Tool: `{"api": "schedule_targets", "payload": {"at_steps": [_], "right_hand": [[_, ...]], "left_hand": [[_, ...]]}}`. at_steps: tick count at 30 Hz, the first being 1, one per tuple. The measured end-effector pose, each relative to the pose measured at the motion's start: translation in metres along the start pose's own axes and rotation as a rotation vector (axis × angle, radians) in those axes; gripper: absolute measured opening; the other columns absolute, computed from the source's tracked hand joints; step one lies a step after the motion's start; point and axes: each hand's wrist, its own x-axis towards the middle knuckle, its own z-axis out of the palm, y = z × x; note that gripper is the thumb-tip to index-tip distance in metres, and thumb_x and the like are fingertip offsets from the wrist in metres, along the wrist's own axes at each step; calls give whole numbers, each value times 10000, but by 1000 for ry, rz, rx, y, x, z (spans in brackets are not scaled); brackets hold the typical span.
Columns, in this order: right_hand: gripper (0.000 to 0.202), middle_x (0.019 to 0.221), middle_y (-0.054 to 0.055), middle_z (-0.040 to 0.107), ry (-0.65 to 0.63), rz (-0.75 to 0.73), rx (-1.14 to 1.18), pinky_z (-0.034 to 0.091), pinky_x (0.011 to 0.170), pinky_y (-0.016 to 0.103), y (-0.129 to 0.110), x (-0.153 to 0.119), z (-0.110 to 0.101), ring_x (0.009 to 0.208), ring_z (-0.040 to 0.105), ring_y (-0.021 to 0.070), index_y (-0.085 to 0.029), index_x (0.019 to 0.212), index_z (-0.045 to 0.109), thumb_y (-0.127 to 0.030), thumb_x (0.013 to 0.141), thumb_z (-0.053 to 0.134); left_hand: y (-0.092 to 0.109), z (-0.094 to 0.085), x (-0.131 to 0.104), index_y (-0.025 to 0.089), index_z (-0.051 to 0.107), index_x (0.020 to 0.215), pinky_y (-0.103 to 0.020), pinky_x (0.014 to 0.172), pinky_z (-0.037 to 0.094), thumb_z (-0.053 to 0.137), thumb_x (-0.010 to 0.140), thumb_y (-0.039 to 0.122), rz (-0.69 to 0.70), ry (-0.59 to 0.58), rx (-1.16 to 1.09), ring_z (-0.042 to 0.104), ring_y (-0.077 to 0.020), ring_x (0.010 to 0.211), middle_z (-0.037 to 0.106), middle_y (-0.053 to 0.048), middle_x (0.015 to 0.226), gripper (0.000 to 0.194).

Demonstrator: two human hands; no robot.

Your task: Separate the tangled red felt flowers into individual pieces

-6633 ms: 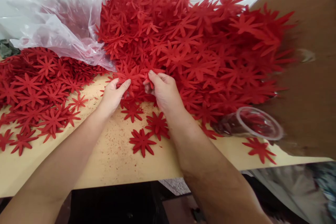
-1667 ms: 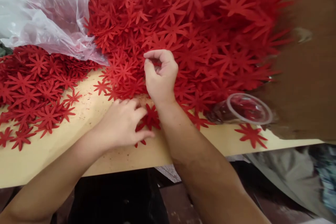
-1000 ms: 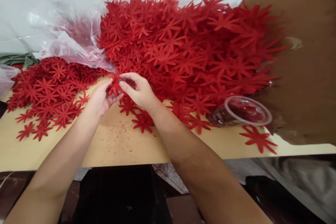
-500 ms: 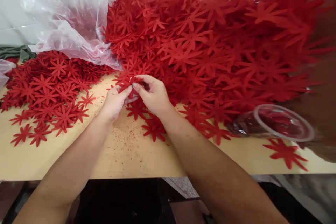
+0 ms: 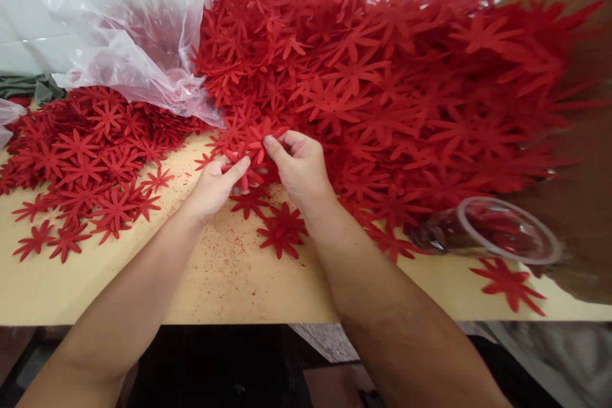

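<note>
Pinches lower red cutout [image 5: 243, 180] in L hand [image 5: 213, 185] & upper red cutout [image 5: 257, 138] in R hand [image 5: 306, 169], w/ closed thumb-and-finger grip on each, over worktop [image 5: 229, 293], by front of big red heap [image 5: 363, 83]. Has smaller red pile [image 5: 90, 153] at left nr plastic bag [image 5: 138, 70], tipped clear cup [image 5: 442, 229] at right w/ loose cutout [image 5: 509, 284] in front.
</note>
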Motion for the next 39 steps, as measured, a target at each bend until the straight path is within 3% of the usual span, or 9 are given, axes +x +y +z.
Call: {"api": "schedule_targets", "payload": {"at_steps": [5,10,13,17,23,27,31,39], "right_hand": [[459,450,-58,332,144,-21,-147,292,435,216,0,3,-6,442,329,58,-193,502,379,-525,768,550],[224,581,-51,463,81,-44,-90,385,527,215,5,3,1,534,440,65,-186,634,475,-307,736,634],[138,606,-53,503,63,3,-53,386,498,203,5,3,4,512,449,58,-190,681,500,-212,717,632],[203,500,-66,452,13,91,-51,313,402,204,0,2,4,404,359,52,-195,642,480,-307,770,591],[379,478,-54,406,-28,46,-77,310,433,216,1,-1,2,441,348,57,-192,549,439,-471,762,580],[271,587,-43,491,-29,26,-7,385,497,228,6,-2,4,519,440,79,-207,664,506,-434,708,646],[336,608,-42,518,-31,5,-9,394,510,223,6,-1,5,531,447,75,-204,683,526,-502,649,678],[488,463,-44,405,40,65,-78,332,415,225,9,-1,2,440,396,76,-194,531,451,-641,711,532]], "left_hand": [[-5,-2,5,133,627,774,-191,575,460,669,702,307,61,97,6,562,-65,564,653,7,622,193],[-3,0,6,144,623,730,-161,518,432,708,653,236,148,143,-45,524,-42,497,628,40,565,147],[-2,0,5,145,622,719,-156,500,422,681,671,188,160,126,-28,502,-32,465,617,45,553,87],[-2,-1,6,151,621,770,-161,552,451,630,702,147,126,164,-25,545,-41,537,646,31,632,69],[0,-2,5,162,613,795,-179,645,472,583,697,83,113,229,-87,571,-42,646,646,37,743,130],[-1,-3,4,172,633,832,-208,724,475,615,664,82,155,185,-116,590,-54,704,655,29,786,192],[0,-4,4,170,639,848,-199,677,465,630,694,157,98,167,-133,583,-57,671,653,21,744,154],[0,-1,5,152,587,709,-186,587,402,649,723,300,88,187,-120,471,-37,531,569,46,602,161]]}}
